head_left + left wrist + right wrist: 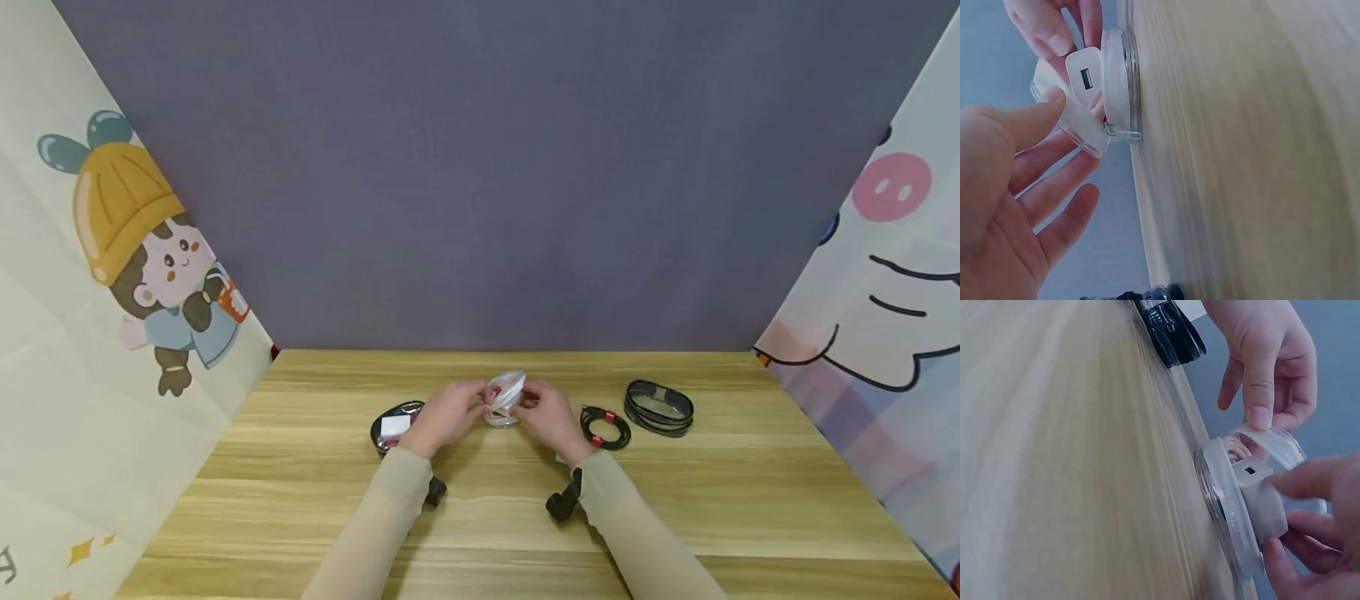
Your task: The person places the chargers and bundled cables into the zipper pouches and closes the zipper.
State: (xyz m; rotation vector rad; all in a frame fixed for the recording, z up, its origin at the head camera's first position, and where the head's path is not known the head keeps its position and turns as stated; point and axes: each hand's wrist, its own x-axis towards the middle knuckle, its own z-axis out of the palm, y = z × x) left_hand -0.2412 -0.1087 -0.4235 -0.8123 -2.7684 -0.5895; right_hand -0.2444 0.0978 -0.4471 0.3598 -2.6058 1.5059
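Observation:
A clear round case [1222, 519] lies on the wooden table, its hinged lid [1082, 122] raised. Inside the case is a white USB charger [1263, 509], with a pale pinkish cable [1235, 449] beside it. My left hand [447, 414] pinches the lid between thumb and fingers. On the other side, my right hand [551, 414] grips the charger, thumb on one face and fingers against the other; the charger still sits within the case. Part of the case's contents is hidden behind the lid and fingers in the head view.
Left of my left hand lies a black-rimmed round case [378, 427] with a white block [395, 426] on it, partly covered by the hand. At right are a coiled black cable with red ties [626, 432] and a larger black coil [660, 408]. A grey panel [510, 183] stands behind.

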